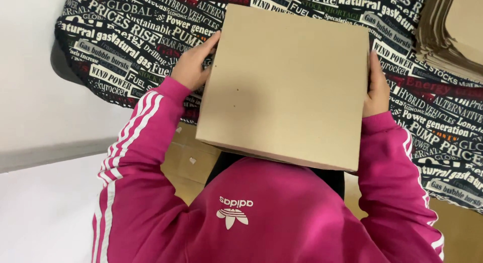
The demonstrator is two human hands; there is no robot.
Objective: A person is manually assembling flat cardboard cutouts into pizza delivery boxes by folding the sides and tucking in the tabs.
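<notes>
Cardboard box (pixel 287 84), plain brown and nearly square, fills the middle of the head view, held above a cloth (pixel 121 36) printed with black, white and red lettering. Its broad face is turned up toward the camera; its slightly longer axis runs from 6 to 12 o'clock, tilted a little toward 1. The left hand (pixel 193 64) clasps the box's edge at 9 o'clock, fingers curled over it. The right hand (pixel 376 89) presses flat on the edge at 3 o'clock. A stack of flat cardboard sheets (pixel 453 26) lies at 2 o'clock, well apart. Pink sleeves (pixel 136 142) with white stripes frame the box below.
</notes>
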